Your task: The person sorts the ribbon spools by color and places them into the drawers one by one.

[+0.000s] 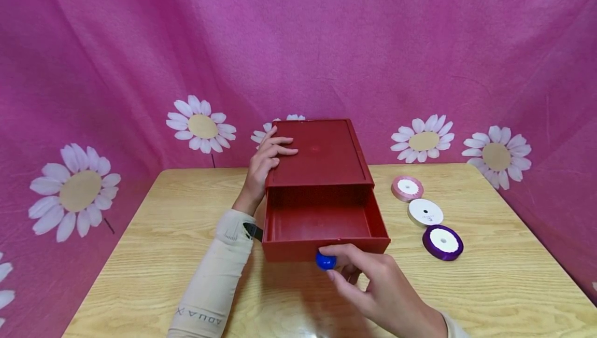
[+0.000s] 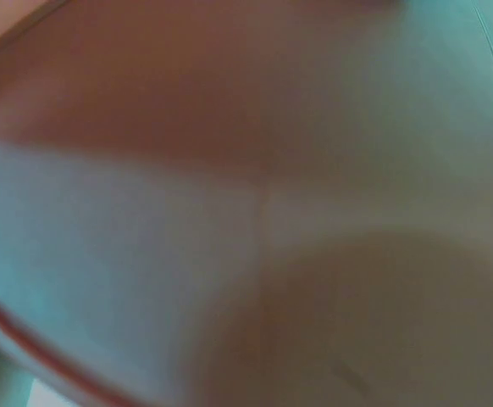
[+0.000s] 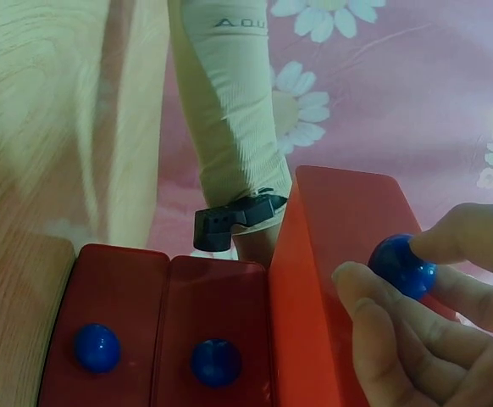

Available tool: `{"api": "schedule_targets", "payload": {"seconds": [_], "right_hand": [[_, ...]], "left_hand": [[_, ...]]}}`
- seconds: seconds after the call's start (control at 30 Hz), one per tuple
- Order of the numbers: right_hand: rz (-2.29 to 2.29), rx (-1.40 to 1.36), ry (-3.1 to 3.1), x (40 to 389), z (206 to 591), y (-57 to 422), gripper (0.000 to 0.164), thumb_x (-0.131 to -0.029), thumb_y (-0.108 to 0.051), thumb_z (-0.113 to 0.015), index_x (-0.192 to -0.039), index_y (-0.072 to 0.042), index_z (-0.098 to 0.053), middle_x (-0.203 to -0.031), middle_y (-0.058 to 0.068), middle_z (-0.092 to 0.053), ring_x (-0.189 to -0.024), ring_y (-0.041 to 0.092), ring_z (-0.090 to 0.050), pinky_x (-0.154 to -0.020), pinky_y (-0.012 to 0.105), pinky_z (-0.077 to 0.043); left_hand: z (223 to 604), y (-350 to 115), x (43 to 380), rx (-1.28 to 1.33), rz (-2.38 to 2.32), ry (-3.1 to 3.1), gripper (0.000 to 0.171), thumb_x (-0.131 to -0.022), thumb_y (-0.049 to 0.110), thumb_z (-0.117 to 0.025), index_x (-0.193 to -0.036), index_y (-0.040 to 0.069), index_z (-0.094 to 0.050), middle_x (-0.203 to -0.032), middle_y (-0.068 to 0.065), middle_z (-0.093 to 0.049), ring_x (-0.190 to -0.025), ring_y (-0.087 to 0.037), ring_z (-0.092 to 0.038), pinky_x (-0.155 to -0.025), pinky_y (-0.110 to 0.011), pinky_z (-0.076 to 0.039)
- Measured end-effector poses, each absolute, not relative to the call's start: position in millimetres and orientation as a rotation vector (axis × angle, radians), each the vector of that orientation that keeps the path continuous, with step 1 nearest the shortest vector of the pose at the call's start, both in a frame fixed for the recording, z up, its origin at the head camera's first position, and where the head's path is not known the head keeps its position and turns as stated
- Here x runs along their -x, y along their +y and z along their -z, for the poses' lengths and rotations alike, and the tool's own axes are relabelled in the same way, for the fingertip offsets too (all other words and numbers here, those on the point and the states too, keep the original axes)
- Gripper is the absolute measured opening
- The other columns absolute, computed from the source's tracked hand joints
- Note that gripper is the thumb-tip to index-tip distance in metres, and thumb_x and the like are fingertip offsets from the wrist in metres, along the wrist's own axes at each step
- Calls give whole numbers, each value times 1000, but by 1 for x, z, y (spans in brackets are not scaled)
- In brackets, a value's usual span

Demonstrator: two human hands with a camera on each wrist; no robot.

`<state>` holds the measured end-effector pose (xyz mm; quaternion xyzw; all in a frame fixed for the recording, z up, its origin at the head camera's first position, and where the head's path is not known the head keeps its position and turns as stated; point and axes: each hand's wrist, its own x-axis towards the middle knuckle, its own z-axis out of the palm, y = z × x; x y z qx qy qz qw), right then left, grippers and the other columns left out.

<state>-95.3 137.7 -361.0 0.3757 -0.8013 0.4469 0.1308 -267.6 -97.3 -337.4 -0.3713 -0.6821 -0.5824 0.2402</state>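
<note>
A red drawer unit stands on the table, its top drawer pulled out toward me with a bare interior. On the drawer's front is a round blue knob; my right hand pinches it between thumb and fingers, seen close in the right wrist view as well. My left hand rests against the unit's left side, fingers spread over the top edge. Two lower drawers, a middle one and a bottom one, are closed, each with a blue knob. The left wrist view shows only a blurred close surface.
To the right of the unit, a pink ribbon spool, a white spool and a purple ribbon spool lie in a row on the wooden table. A pink cloth with daisies hangs behind.
</note>
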Motion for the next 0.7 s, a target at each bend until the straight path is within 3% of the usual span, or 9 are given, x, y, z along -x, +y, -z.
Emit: {"api": "schedule_targets", "payload": {"seconds": [0.7], "right_hand": [[-1293, -1156, -2301, 90, 360, 138, 33, -90, -10, -66, -122, -14, -60, -88, -8, -68, -68, -1, -59, -60, 16, -52]], "left_hand": [[337, -96, 267, 1023, 1583, -1867, 41, -81, -5, -33, -101, -17, -66, -121, -37, -52, -138, -51, -19, -114, -56, -8]]}}
